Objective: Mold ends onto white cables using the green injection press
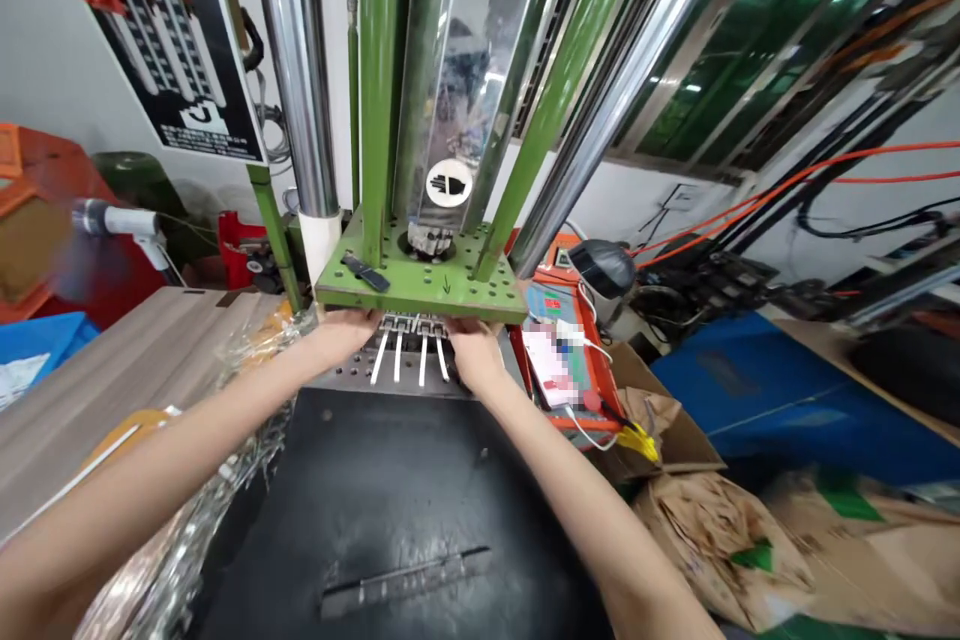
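Note:
Both my hands reach under the green plate [420,292] of an upright press. My left hand [343,332] sits at the left end of a row of white cable pieces [411,356] lying on the metal mould block [352,375]. My right hand [471,350] is at the right end of the same row. The fingertips of both hands are tucked beneath the green plate, so I cannot see how they grip. A clear guard tube [461,70] stands above the plate between green columns.
A black work surface [390,500] with a dark strip [405,582] lies in front of me. Clear plastic bags [187,540] and a wooden table [112,370] are on the left. An orange control box [570,340], cardboard [705,520] and a blue bin [787,400] stand to the right.

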Motion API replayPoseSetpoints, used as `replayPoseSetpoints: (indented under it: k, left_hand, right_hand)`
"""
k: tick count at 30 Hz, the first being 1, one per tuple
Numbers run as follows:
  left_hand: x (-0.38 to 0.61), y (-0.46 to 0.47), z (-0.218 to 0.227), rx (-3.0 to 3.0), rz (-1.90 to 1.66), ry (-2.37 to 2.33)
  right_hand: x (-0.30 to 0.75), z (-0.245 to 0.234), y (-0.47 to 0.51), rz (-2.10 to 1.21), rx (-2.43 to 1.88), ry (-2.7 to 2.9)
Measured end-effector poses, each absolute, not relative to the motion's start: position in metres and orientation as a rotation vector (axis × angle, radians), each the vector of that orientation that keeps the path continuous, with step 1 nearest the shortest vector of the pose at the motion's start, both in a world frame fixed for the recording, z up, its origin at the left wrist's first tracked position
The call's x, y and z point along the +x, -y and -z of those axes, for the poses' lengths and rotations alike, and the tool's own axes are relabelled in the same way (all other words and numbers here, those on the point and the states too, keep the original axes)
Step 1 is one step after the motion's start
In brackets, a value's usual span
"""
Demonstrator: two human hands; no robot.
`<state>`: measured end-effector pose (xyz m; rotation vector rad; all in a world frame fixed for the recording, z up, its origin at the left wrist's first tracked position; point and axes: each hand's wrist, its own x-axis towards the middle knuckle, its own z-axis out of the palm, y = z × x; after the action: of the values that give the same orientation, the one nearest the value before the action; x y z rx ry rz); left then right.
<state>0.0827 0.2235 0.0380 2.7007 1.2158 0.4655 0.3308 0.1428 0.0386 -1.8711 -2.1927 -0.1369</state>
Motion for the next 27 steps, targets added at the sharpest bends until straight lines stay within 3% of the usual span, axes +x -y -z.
replayPoseSetpoints:
  k: [9, 12, 18, 23, 27]
  left_hand:
    - [0.023, -0.068, 0.006, 2.525, -0.144, -0.957]
    - [0.020, -0.056, 0.016, 2.497, -0.123, -0.942]
    - [0.023, -0.056, 0.019, 2.608, -0.139, -0.927]
    - [0.025, -0.054, 0.018, 2.658, -0.127, -0.975]
    - [0.024, -0.053, 0.017, 2.619, -0.160, -0.973]
  right_hand:
    - [0.312, 0.013, 0.024, -0.392, -1.482, 2.054]
    - [0.311, 0.017, 0.030, -0.540, -1.465, 1.966]
    - [0.299, 0.007, -0.037, -1.137, -1.426, 1.739]
    - [0.266, 0.008, -0.104, -0.917, -1.568, 1.354]
    - [0.313, 0.009, -0.065, -0.696, -1.720, 1.161]
